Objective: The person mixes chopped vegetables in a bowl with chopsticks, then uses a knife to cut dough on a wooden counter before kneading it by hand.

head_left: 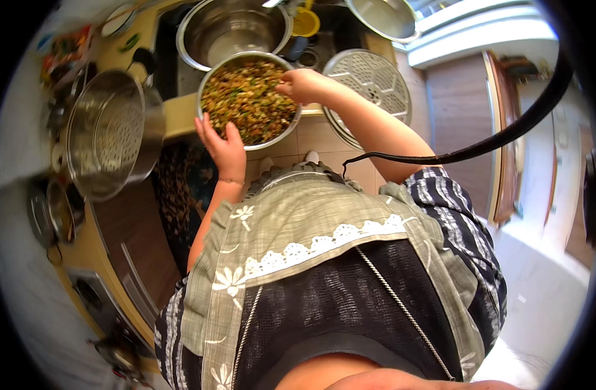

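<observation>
A round metal bowl point(262, 146) full of a chopped, brown and green food mixture point(249, 105) is in front of me, at the counter's edge by the sink. My left hand point(223, 148) grips its near left rim, with the fingers along the outer side and the thumb over the inside. On the opposite side, my right hand point(299, 87) is over the mixture at the right rim, its fingers curled and pointing inward. Whether those fingers hold anything is hidden.
A large steel basin point(234, 34) stands behind the bowl in the sink, near a yellow strainer point(305, 23). Perforated steamer trays point(371, 80) lie at right. To the left are a deep steamer pot point(115, 131) and a black ladle point(142, 58). A black cable point(502, 134) crosses at right.
</observation>
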`<action>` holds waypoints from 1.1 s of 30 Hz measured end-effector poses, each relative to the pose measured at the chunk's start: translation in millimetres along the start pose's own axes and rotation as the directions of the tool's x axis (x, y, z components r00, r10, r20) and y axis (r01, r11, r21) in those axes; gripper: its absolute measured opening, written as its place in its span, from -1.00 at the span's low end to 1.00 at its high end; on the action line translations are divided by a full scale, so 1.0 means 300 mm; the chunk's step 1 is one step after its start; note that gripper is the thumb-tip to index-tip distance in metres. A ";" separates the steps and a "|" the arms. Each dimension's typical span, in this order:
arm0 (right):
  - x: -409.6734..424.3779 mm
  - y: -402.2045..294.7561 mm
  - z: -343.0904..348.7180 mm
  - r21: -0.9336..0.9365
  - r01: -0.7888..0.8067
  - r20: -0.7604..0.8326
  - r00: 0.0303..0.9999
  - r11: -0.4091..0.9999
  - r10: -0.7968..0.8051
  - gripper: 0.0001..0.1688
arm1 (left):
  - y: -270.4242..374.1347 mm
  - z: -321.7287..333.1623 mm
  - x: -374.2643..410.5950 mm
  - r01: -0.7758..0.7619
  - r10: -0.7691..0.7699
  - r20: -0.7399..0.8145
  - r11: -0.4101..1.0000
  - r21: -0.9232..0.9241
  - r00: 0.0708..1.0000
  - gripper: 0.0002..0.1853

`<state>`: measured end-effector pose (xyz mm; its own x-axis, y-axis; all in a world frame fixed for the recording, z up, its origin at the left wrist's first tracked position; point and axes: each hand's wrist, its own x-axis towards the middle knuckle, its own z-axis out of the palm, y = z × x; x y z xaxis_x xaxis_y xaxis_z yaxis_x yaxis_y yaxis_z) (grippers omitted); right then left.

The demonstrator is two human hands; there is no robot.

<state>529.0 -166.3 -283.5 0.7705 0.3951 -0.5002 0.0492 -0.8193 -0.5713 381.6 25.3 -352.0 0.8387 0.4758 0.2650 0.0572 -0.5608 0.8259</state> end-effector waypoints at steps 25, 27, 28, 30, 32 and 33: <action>-0.295 0.500 0.333 0.865 0.157 -0.325 0.899 0.476 0.294 -0.66 | 0.293 0.135 -0.084 0.882 -0.449 0.829 0.460 -0.106 0.334 -0.52; -0.267 0.521 0.231 0.896 0.142 -0.273 0.923 0.422 0.270 -0.64 | 0.304 0.212 -0.031 0.923 -0.491 0.822 0.370 -0.103 0.288 -0.50; -0.257 0.542 0.179 0.864 0.141 -0.299 0.917 0.483 0.266 -0.63 | 0.310 0.269 -0.013 0.929 -0.474 0.836 0.355 -0.106 0.277 -0.51; -0.365 0.504 0.254 0.859 0.065 -0.237 0.930 0.507 0.282 -0.62 | 0.289 0.186 -0.096 0.947 -0.515 0.826 0.316 -0.065 0.228 -0.54; -0.381 0.550 0.202 0.854 0.005 -0.192 0.932 0.520 0.307 -0.60 | 0.297 0.266 -0.090 0.948 -0.481 0.846 0.307 -0.082 0.229 -0.58; -0.379 0.566 0.174 0.853 -0.023 -0.185 0.921 0.521 0.343 -0.60 | 0.303 0.303 -0.077 0.952 -0.459 0.862 0.297 -0.077 0.213 -0.58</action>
<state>416.6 -328.5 -357.6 0.8438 0.0059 -0.5367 -0.5345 -0.0809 -0.8413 416.8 -98.2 -328.2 0.6197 -0.2249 -0.7519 0.7733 0.3388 0.5359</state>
